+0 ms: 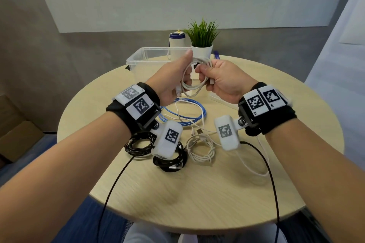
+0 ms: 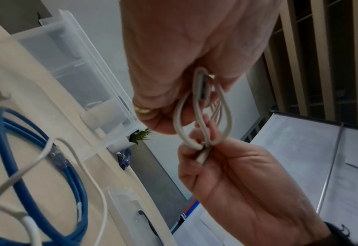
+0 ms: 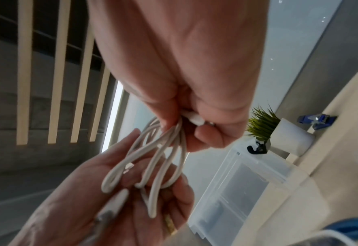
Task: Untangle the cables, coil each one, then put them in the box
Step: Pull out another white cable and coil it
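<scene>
Head view: both hands, left hand [image 1: 173, 77] and right hand [image 1: 221, 81], clamp a white cable [image 1: 194, 85] coil above the table [image 1: 197, 193], near the clear box [image 1: 142, 61]. Left wrist view: fingers pinch its loops. Right wrist view: same bundle, gripped both ends.

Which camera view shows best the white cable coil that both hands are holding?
The right wrist view: the white cable coil fills the centre, its loops and one plug clear between left hand and right hand. The left wrist view shows fewer loops. In the head view it is small and partly hidden by fingers.
</scene>
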Motion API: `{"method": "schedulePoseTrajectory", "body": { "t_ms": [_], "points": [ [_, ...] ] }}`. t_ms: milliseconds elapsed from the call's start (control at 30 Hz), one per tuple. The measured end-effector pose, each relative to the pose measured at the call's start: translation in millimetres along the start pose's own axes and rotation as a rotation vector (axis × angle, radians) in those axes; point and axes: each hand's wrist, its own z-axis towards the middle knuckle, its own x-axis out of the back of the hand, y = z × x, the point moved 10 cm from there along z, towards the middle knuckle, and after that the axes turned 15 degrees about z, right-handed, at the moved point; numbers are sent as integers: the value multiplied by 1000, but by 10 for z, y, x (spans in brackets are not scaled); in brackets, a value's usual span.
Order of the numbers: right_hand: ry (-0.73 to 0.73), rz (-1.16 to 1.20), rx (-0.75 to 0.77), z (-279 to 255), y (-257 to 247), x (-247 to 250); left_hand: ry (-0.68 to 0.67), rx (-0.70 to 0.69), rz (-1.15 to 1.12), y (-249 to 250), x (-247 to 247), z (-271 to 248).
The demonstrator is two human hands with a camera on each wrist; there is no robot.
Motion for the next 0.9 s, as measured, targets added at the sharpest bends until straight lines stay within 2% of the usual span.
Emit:
{"method": "schedulePoseTrajectory", "body": {
  "t_ms": [133,200,300,533,800,900],
  "points": [
    [6,-86,23,1,-3,-12,-12,9,2,3,7,3],
    [-9,-82,20,7,1,-32,-12,31,-30,-1,6,-16],
    [-55,-19,-11,-3,0,-62,21,14,47,18,50,-13],
    [-121,82,-198,-59,113,-142,17,-99,248,85,58,19],
    [-146,173,-201,-80,88,-145,-14,-169,338,136,34,22],
    [-99,173,-137,-56,58,-126,-40,-183,335,135,1,18]
  ]
}}
